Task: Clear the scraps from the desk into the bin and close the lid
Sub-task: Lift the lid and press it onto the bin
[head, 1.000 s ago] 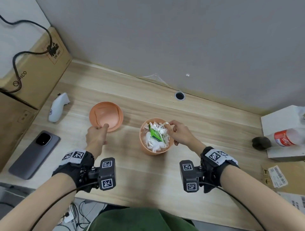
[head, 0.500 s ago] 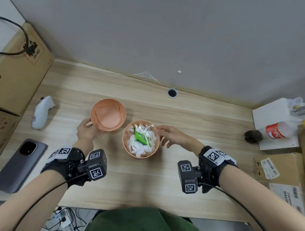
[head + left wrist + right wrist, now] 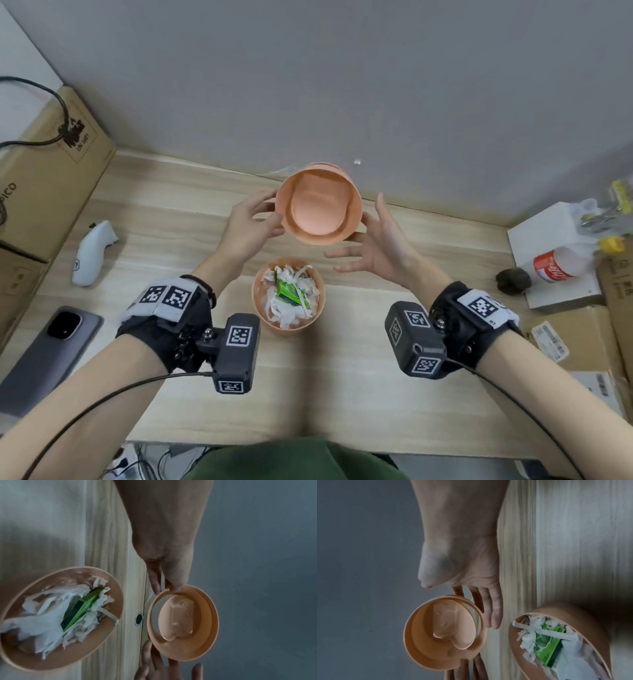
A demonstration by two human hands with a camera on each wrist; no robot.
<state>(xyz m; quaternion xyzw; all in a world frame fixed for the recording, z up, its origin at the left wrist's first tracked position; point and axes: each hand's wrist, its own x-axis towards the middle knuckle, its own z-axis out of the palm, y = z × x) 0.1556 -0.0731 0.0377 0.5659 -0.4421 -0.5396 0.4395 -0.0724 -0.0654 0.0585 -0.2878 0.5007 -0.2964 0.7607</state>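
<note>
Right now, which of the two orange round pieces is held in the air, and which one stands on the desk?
The lid is in the air, gripped by the left hand. The bin, full of scraps, stands on the desk.

A light wood-grain desk [image 3: 342, 377] is set against a plain grey wall [image 3: 308, 85]. A round cable hole [image 3: 139, 618] is cut into the desktop near the wall. Brown cardboard boxes [image 3: 51, 178] are stacked at the left edge, with a black cable [image 3: 51, 99] draped over them. Soft, even light is cast across the surface.
</note>
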